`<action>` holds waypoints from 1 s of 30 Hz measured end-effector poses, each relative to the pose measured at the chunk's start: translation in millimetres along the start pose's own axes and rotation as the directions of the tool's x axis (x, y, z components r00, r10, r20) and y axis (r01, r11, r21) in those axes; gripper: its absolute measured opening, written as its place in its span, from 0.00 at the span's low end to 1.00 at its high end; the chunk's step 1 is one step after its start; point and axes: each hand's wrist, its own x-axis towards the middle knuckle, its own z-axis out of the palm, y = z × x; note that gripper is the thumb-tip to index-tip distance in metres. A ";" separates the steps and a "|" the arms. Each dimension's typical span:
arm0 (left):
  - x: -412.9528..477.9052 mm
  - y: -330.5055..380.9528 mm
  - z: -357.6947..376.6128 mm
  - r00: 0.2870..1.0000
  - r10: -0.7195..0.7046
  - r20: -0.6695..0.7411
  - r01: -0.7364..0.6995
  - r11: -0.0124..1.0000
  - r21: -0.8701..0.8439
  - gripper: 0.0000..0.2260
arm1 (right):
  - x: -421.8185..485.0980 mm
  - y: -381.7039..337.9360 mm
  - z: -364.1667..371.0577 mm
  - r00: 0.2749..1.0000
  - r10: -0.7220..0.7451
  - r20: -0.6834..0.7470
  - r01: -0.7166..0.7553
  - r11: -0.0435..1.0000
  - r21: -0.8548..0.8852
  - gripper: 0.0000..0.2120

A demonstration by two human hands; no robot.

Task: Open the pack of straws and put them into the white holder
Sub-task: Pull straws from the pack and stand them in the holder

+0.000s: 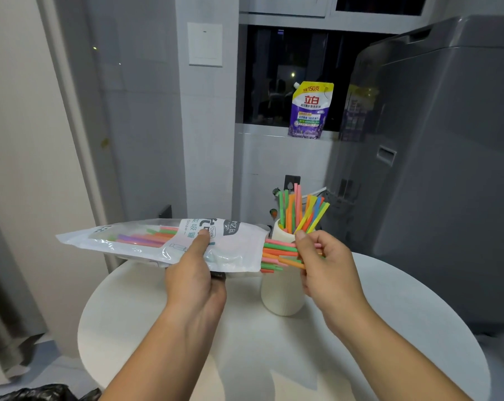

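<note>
My left hand [194,273] holds the clear-and-white pack of straws [146,241] level above the table, thumb on top, open end to the right. Several pink, green and orange straws [276,254] stick out of that open end, and my right hand [324,263] pinches them with thumb and fingers. Behind the straws stands the white holder [281,296] on the table, with several coloured straws [298,211] upright in it, fanned out above its rim.
The round white table [302,357] carries the holder. A grey washing machine [433,169] rises close on the right. A purple detergent pouch [310,110] sits on the window sill behind. A dark bag [36,393] lies at the lower left.
</note>
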 end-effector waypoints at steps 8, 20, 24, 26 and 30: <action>3.7 2.9 -2.2 1.000 0.008 -0.014 -0.008 1.000 -0.012 0.17 | 6.0 -9.5 -13.6 0.999 -0.028 -0.028 0.028 1.000 0.011 0.17; 10.0 2.4 -6.3 1.000 -0.016 0.004 0.016 0.999 -0.033 0.18 | 7.1 -21.0 -22.7 0.999 0.008 0.037 -0.010 0.998 0.058 0.15; 12.8 6.8 -8.7 1.000 -0.025 -0.006 0.025 0.998 -0.051 0.17 | 16.6 -40.8 -48.0 0.997 -0.040 0.067 0.039 0.999 0.023 0.13; 13.6 7.8 -9.2 1.000 -0.026 -0.013 0.025 0.998 -0.056 0.17 | 21.0 -56.1 -63.6 0.995 -0.058 0.085 0.057 0.998 0.016 0.14; 15.9 7.9 -9.7 0.999 -0.023 -0.031 0.021 0.998 -0.066 0.18 | 30.9 -83.7 -90.2 0.987 -0.089 0.136 0.095 0.995 -0.037 0.15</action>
